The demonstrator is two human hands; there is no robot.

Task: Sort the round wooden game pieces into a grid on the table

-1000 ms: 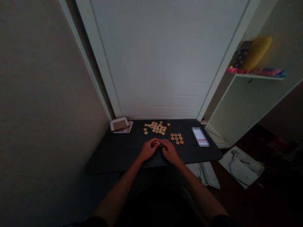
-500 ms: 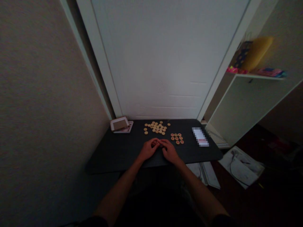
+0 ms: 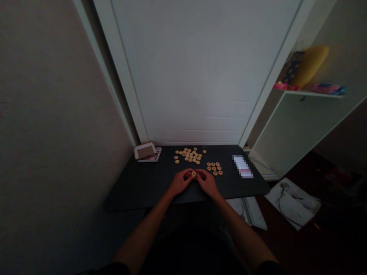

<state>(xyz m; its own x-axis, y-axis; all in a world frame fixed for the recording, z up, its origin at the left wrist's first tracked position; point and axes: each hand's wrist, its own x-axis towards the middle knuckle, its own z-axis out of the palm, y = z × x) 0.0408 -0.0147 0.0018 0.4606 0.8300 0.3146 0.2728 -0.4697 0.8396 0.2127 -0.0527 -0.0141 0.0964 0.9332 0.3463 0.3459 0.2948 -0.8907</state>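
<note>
A round, pale xiangqi piece (image 3: 194, 173) with a dark mark on its face is held between the fingertips of both hands, above the near middle of the dark table (image 3: 137, 191). My left hand (image 3: 181, 181) grips it from the left, fingers curled. From the right, my right hand (image 3: 207, 181) pinches its other edge. Beyond the hands lies a loose heap of several blank-looking pieces (image 3: 190, 155). Just right of my right hand, several more pieces (image 3: 213, 168) with red marks lie face up in short rows.
A box and its lid (image 3: 145, 151) sit at the table's back left corner. Toward the right edge lies a blurred-out phone (image 3: 242, 166). A white door (image 3: 183, 76) rises behind the table. Flat white boxes (image 3: 292, 202) lie on the floor at right, below a shelf unit (image 3: 301, 118).
The fingers have parted slightly, and the piece between them now shows its marked face. Earlier it was hidden by the fingers. The pieces on the table have stayed put.
</note>
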